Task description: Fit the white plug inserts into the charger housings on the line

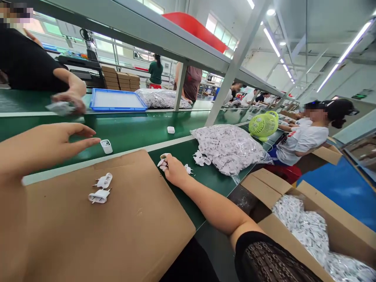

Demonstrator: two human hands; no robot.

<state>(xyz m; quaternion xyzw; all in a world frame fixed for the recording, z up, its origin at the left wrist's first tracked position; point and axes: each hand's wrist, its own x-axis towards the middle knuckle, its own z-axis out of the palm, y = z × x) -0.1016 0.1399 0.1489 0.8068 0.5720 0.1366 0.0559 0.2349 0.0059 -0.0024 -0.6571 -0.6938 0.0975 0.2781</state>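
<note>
My left hand hovers open above the green conveyor belt, its fingertips just left of a small white charger body standing on the belt. My right hand rests at the edge of the brown cardboard sheet, fingers closed around several white plug parts. Two white plug pieces with metal pins lie on the cardboard. More loose plug parts sit beside a clear bag full of white plugs.
Another white charger rides the belt. A cardboard box of bagged white parts stands at my right. Across the belt a person's hand holds something white, near a blue tray. A green fan and seated workers are further right.
</note>
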